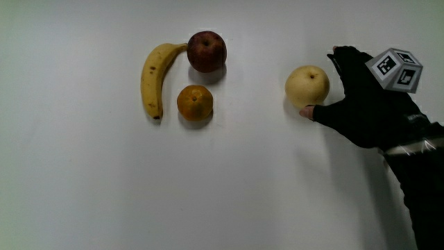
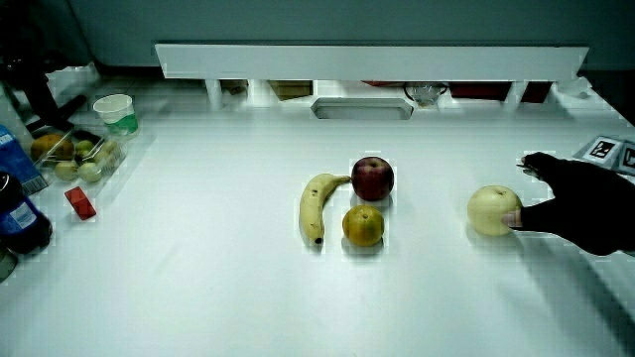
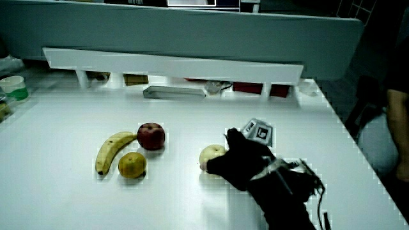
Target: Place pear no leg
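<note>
Overhead, two oblique (shared table (image 1: 83, 194))

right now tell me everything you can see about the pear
The pear is round, pale yellow and smooth-skinned, with a small dark dimple on top. It sits upright on the white table, apart from the banana, apple and orange. The hand lies beside it, thumb touching its near side and fingers spread around it without closing.

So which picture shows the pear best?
The main view: the pear shows nearly whole from above, with the hand beside it, thumb touching. In a side view it shows well too; in a side view the hand covers part.
</note>
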`<action>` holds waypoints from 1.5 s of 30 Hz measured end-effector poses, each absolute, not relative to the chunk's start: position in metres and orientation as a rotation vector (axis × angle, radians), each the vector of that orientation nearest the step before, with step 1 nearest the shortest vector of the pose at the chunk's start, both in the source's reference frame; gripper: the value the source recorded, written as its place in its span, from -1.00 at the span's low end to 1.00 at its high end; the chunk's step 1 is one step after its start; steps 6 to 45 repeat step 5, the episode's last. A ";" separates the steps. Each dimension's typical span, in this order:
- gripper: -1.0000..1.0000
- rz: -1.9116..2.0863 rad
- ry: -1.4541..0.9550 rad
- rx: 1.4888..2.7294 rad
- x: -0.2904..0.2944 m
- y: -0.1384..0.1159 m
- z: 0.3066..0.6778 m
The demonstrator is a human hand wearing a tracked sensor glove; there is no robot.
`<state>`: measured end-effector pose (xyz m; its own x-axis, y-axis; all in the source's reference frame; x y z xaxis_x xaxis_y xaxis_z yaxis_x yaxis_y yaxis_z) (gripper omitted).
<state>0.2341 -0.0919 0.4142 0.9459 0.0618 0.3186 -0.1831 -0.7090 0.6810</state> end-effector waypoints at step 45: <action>-1.00 0.200 -0.134 2.351 0.212 -0.070 0.362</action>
